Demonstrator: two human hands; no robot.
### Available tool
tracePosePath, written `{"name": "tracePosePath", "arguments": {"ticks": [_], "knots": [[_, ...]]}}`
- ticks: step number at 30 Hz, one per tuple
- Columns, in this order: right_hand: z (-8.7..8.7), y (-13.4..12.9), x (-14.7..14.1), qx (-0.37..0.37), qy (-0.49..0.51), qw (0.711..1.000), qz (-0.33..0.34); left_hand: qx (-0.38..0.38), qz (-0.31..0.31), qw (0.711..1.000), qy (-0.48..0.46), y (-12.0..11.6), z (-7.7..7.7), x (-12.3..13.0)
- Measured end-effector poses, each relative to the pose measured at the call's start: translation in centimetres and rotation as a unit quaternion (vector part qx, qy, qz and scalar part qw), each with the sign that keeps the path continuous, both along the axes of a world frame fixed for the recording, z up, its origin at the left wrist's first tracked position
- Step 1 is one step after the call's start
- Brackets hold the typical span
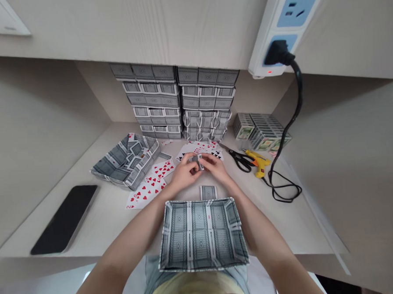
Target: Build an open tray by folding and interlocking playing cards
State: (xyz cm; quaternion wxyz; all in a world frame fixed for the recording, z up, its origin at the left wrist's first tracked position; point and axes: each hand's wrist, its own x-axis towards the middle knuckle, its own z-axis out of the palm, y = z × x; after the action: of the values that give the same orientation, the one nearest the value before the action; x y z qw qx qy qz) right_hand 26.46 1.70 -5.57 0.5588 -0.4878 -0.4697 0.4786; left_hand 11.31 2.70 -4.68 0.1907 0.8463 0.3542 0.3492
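Note:
My left hand (186, 171) and my right hand (215, 166) meet over the middle of the desk. Between them they pinch a small playing card (200, 161), which looks folded. Close behind lie loose playing cards (203, 145), face up in a spread. A single card (208, 192) rests back side up between my forearms. Nearer my body sits an open box made of playing cards (201, 239), with grey patterned backs lining its inside. More face-up heart cards (146, 192) lie to the left of my left hand.
A second card box (118, 162) holding card pieces and a black phone (65, 219) are on the left. Stacked card boxes (156, 98) line the back. Right are scissors (241, 159), a yellow glue gun (259, 161), card packs (263, 130), and a cord hanging from a power strip (277, 50).

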Motion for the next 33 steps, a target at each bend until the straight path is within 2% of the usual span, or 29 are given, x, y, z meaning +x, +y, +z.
{"name": "tracePosePath", "arguments": {"ticks": [7,13,17,24,29,33], "knots": [[0.2,-0.8,0.0,0.007,-0.001,1.000,0.015,-0.001,-0.016,1.000,0.011,-0.7,0.4,-0.6],[0.7,-1.6,0.1,-0.058,0.096,0.991,0.076,0.007,-0.042,0.999,0.014,-0.8,0.9,-0.9],[1.0,-2.1,0.0,-0.068,0.130,0.984,0.106,0.003,-0.049,0.999,0.015,-1.0,1.1,-1.0],[1.1,-2.2,0.0,-0.076,0.188,0.970,0.136,-0.014,-0.065,0.998,-0.017,-1.2,1.2,-0.9],[1.6,-2.2,0.1,-0.095,0.191,0.962,0.168,-0.030,-0.089,0.994,-0.050,-0.9,1.1,-0.8],[1.8,-2.2,-0.1,-0.105,0.197,0.962,0.159,-0.045,-0.105,0.990,-0.083,-0.9,1.1,-0.6]]}}
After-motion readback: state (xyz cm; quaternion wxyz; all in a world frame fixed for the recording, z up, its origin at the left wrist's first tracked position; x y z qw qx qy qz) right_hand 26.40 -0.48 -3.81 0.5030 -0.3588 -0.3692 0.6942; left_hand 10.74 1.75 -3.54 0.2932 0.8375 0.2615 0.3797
